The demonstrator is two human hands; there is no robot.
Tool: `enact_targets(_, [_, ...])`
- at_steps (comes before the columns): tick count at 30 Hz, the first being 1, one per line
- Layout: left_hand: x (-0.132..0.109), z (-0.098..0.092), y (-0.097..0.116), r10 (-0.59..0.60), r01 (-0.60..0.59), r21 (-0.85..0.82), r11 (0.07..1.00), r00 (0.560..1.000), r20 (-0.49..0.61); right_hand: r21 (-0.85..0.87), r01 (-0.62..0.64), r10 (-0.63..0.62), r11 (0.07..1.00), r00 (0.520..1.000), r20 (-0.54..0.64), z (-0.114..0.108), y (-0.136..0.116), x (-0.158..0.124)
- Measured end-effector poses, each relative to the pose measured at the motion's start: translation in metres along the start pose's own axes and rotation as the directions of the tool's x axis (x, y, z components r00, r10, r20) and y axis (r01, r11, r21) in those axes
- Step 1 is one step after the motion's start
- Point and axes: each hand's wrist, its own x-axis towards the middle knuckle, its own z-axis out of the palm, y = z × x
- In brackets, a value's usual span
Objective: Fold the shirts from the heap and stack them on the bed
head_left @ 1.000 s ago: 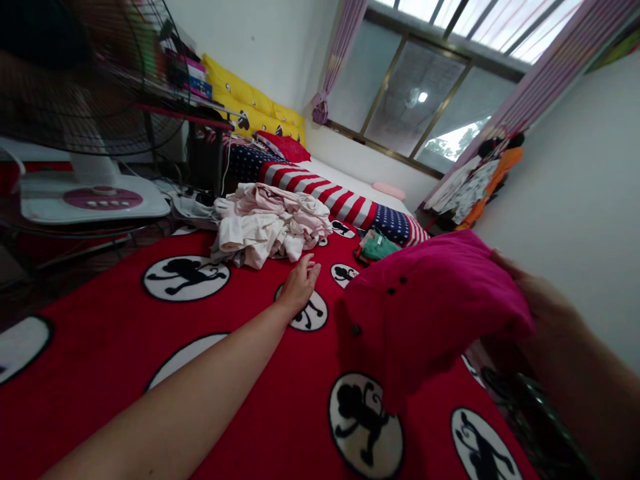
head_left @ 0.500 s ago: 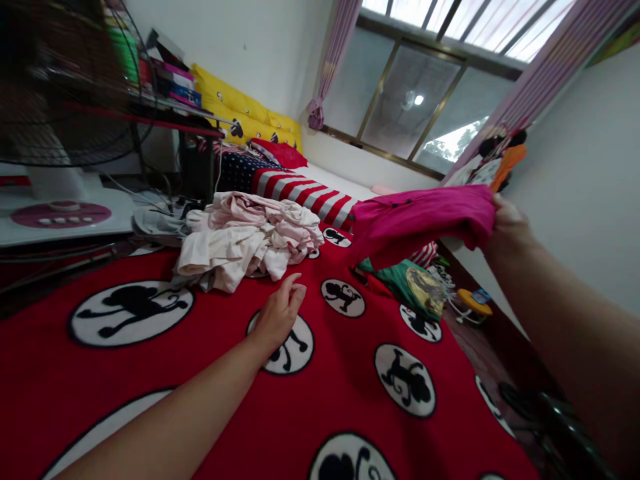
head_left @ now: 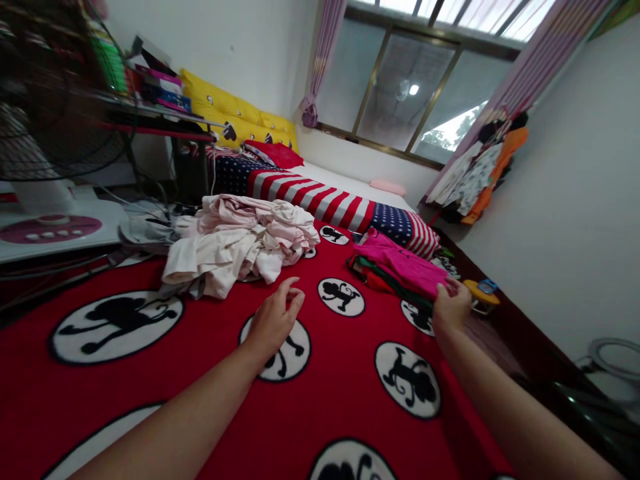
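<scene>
Right hand (head_left: 452, 309) pinching the magenta garment (head_left: 397, 263), left hand (head_left: 274, 321) open over the red monkey blanket (head_left: 150, 390), and one careless tug could slide that pile off the edge.

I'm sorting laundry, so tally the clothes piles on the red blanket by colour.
Pale pink pile: 1
Magenta pile: 1
Total: 2
</scene>
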Motion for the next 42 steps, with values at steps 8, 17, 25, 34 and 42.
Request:
enact_targets(8, [0.002,-0.001,-0.008,0.083,-0.081,-0.055,0.995,0.996,0.038,0.392,-0.613,0.308,0.686,0.732,0.608,0.018,-0.097,-0.173])
enact_targets(17, [0.001,-0.001,-0.008,0.146,-0.145,-0.027,0.989,0.988,0.053,0.372,-0.558,0.104,0.742,0.644,0.758,0.019,-0.096,-0.231])
enact_targets(25, [-0.001,-0.003,-0.003,0.205,-0.211,0.092,0.973,0.976,0.073,0.359,-0.576,0.076,0.734,0.594,0.801,0.02,-0.089,-0.228])
enact_targets(34, [-0.002,-0.003,-0.001,0.232,-0.243,0.149,0.958,0.968,0.092,0.343,-0.57,0.075,0.746,0.585,0.808,0.019,-0.09,-0.229])
enact_targets(42, [-0.002,-0.003,0.0,0.218,-0.238,0.221,0.946,0.969,0.113,0.344,-0.571,0.057,0.746,0.569,0.82,0.014,-0.096,-0.228])
